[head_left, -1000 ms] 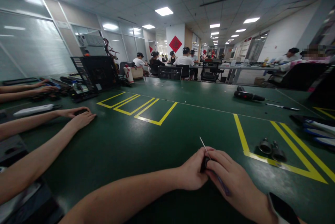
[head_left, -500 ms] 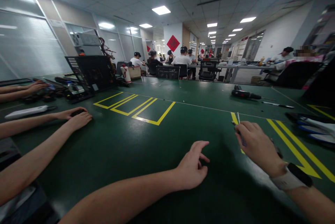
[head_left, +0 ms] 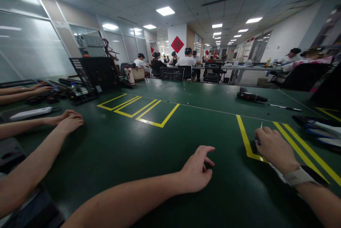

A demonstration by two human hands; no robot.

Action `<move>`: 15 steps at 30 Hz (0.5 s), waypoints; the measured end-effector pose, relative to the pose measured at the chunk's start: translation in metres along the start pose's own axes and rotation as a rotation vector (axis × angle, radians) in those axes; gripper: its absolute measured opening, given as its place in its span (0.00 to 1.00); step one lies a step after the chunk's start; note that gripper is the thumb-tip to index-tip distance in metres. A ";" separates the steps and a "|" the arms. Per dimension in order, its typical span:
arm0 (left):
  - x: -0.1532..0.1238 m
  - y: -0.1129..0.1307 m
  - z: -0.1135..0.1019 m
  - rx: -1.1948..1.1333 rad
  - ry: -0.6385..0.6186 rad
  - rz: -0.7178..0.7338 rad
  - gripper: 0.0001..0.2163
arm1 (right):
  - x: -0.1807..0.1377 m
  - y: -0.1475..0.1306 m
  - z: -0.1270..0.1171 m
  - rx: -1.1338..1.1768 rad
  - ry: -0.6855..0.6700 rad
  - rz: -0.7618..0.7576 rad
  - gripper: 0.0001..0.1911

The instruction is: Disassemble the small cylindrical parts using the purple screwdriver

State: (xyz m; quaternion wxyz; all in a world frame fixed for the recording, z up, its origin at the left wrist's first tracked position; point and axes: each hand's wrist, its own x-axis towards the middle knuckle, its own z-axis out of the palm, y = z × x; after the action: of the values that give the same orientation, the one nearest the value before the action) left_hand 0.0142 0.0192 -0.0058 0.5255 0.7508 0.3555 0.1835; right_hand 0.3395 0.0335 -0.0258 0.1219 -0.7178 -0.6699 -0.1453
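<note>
My left hand (head_left: 197, 171) rests on the green table mat (head_left: 149, 149) near the middle, fingers loosely apart and holding nothing. My right hand (head_left: 274, 148) is closed round a thin screwdriver (head_left: 259, 133) with a purple handle; its metal tip points up past my knuckles. That hand lies inside a yellow-taped box (head_left: 246, 139) at the right, covering the spot where two small dark cylinders lay. A watch (head_left: 298, 177) is on my right wrist.
Other people's forearms and hands (head_left: 66, 123) lie on the table at the left, near a white tool (head_left: 32, 113) and a black computer case (head_left: 93, 75). A black power screwdriver (head_left: 250, 96) lies at the far right. Yellow-taped boxes (head_left: 138, 109) mark the middle. Seated people work at far tables.
My right hand pulled away from my left with the screwdriver and moved right into the yellow box. My left hand opened and stayed put. The neighbour's hands drew back slightly.
</note>
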 end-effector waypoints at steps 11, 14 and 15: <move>-0.001 0.001 -0.001 -0.020 0.004 -0.002 0.30 | -0.002 0.000 -0.002 0.018 0.024 0.060 0.10; 0.000 0.001 0.000 -0.007 0.005 -0.013 0.29 | 0.001 0.011 -0.012 0.033 0.059 0.108 0.15; 0.001 0.001 0.000 0.004 0.009 -0.009 0.29 | 0.003 0.019 -0.017 0.034 0.082 0.140 0.17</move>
State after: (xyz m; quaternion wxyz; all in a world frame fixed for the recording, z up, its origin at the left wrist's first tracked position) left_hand 0.0152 0.0193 -0.0050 0.5232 0.7496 0.3614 0.1836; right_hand 0.3575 0.0291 -0.0088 0.1713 -0.7542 -0.6149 -0.1540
